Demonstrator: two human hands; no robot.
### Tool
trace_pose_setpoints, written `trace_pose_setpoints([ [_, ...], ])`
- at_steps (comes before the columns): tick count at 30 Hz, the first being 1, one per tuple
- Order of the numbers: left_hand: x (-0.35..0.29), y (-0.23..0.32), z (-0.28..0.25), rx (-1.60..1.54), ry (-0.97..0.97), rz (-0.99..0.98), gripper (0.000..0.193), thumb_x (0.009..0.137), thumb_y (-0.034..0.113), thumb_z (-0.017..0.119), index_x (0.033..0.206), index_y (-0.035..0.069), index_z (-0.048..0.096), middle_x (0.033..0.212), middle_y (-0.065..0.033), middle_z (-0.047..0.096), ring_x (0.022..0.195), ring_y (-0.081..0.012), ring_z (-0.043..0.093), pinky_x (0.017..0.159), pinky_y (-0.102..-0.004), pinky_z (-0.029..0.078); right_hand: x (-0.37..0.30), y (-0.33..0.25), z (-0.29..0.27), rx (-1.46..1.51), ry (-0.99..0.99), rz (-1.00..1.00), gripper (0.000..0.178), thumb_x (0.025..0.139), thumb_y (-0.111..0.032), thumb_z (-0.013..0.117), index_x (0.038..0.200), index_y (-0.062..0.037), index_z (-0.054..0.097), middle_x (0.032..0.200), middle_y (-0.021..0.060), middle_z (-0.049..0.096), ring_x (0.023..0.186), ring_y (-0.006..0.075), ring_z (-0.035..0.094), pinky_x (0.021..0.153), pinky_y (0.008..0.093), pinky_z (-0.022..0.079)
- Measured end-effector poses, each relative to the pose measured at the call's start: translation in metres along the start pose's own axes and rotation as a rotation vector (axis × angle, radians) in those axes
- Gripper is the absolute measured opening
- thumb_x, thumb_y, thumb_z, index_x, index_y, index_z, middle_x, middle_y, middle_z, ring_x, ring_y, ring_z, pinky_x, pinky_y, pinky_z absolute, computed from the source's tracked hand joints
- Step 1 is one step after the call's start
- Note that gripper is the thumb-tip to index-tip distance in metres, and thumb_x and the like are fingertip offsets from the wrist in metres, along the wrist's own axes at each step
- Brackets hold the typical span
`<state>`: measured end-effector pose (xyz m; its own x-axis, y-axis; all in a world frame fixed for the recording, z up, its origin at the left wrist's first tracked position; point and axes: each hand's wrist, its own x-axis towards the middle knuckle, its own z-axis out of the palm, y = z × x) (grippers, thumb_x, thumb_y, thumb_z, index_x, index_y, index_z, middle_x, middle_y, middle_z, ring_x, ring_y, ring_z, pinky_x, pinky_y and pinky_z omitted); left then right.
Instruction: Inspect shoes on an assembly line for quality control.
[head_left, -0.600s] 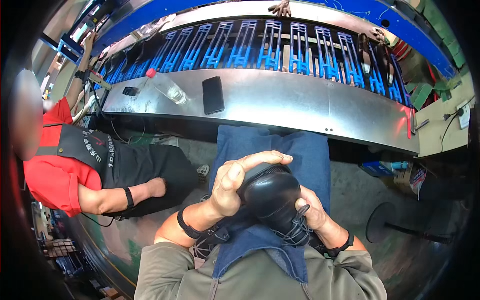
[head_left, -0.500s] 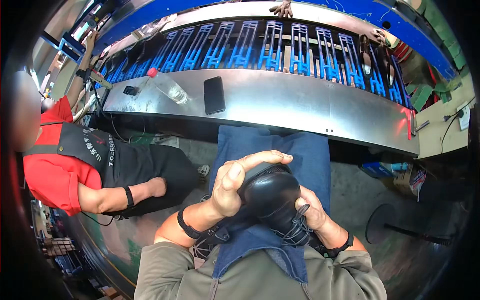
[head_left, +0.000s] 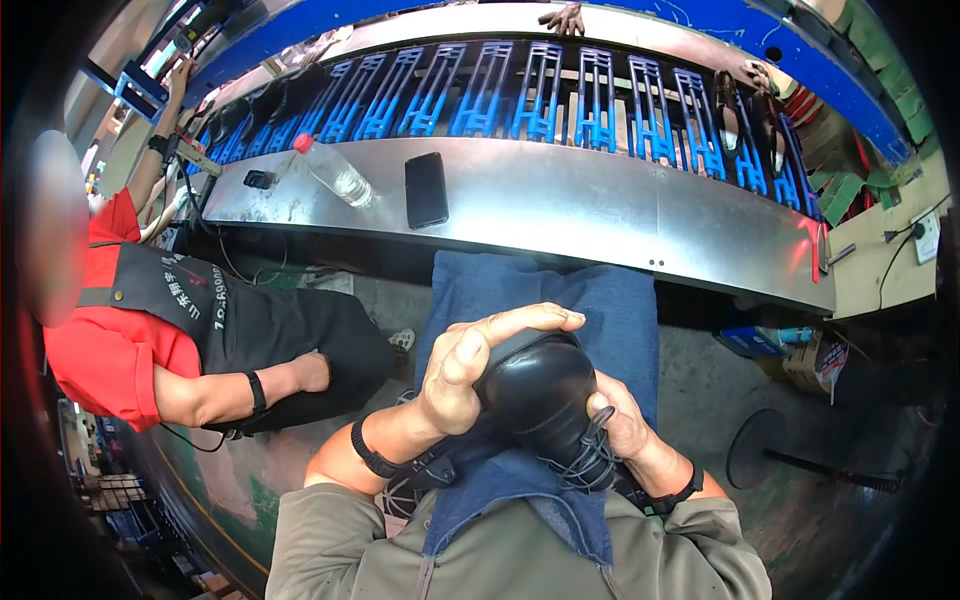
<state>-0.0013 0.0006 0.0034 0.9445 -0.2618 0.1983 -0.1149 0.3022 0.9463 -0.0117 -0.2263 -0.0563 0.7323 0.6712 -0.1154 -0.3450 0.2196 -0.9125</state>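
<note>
A black lace-up shoe [head_left: 545, 385] is held over my lap, its rounded toe pointing up and away from me. Its black laces [head_left: 588, 462] hang loosely near my right wrist. My left hand [head_left: 465, 365] is curved around the toe end and the sole edge, with the fingers laid over the far side. My right hand [head_left: 622, 415] grips the other side of the shoe, its thumb close to the laces. A blue apron [head_left: 450, 300] covers my legs beneath the shoe.
Ahead runs a metal bench [head_left: 540, 200] bearing a black phone [head_left: 426, 190] and a clear bottle [head_left: 340, 175] with a red cap. Behind it stands a row of blue racks [head_left: 540, 100], with dark shoes [head_left: 730, 120] toward the right. A co-worker in red [head_left: 115, 345] sits at left.
Both hands keep the same hold on the shoe, which hardly moves. The whole view has shifted very slightly.
</note>
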Motion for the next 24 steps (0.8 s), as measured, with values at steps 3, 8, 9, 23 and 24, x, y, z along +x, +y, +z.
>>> trace_pose_setpoints([
  [3, 0.0, 0.0, 0.001, -0.004, -0.001, -0.006, 0.077, 0.103, 0.058, 0.027, 0.131, -0.007, 0.058, 0.127, -0.0269, 0.063, 0.126, -0.043, 0.056, 0.11, -0.0559, 0.042, -0.001, 0.002, -0.002, -0.002, -0.003, 0.012, 0.076, 0.097, -0.058, 0.055, 0.137, 0.0068, 0.051, 0.122, 0.0095, 0.062, 0.113, 0.016, 0.055, 0.098, 0.0299, 0.043],
  [8, 0.002, 0.0, 0.008, 0.001, 0.024, 0.048, 0.071, 0.104, 0.045, 0.024, 0.128, -0.011, 0.059, 0.126, -0.0267, 0.065, 0.121, -0.0351, 0.061, 0.11, -0.044, 0.042, -0.003, 0.002, -0.005, -0.047, -0.009, -0.009, 0.075, 0.098, -0.057, 0.054, 0.136, 0.0072, 0.051, 0.121, 0.0092, 0.062, 0.111, 0.0159, 0.056, 0.097, 0.0299, 0.043],
  [9, 0.001, -0.001, 0.009, -0.001, 0.022, 0.046, 0.071, 0.104, 0.045, 0.024, 0.128, -0.011, 0.059, 0.126, -0.0267, 0.065, 0.121, -0.0351, 0.061, 0.11, -0.044, 0.042, -0.004, 0.004, -0.005, -0.046, -0.007, -0.008, 0.075, 0.098, -0.057, 0.054, 0.136, 0.0072, 0.051, 0.121, 0.0092, 0.062, 0.111, 0.0159, 0.056, 0.097, 0.0299, 0.043],
  [23, -0.006, 0.042, 0.019, 0.371, -0.029, -0.106, 0.082, 0.102, 0.062, 0.028, 0.132, -0.008, 0.056, 0.136, -0.0302, 0.057, 0.126, -0.04, 0.057, 0.109, -0.0497, 0.044, -0.008, 0.003, -0.004, 0.082, -0.048, 0.021, 0.081, 0.095, -0.06, 0.057, 0.137, 0.008, 0.05, 0.128, 0.0119, 0.061, 0.119, 0.0177, 0.056, 0.102, 0.0314, 0.043],
  [24, -0.001, 0.055, 0.014, 0.438, -0.075, -0.068, 0.073, 0.103, 0.055, 0.042, 0.133, -0.01, 0.055, 0.138, -0.031, 0.056, 0.128, -0.039, 0.056, 0.108, -0.0457, 0.044, -0.009, 0.003, -0.008, 0.05, -0.065, 0.026, 0.08, 0.096, -0.06, 0.057, 0.138, 0.008, 0.05, 0.129, 0.0121, 0.062, 0.119, 0.0178, 0.056, 0.102, 0.0316, 0.043],
])
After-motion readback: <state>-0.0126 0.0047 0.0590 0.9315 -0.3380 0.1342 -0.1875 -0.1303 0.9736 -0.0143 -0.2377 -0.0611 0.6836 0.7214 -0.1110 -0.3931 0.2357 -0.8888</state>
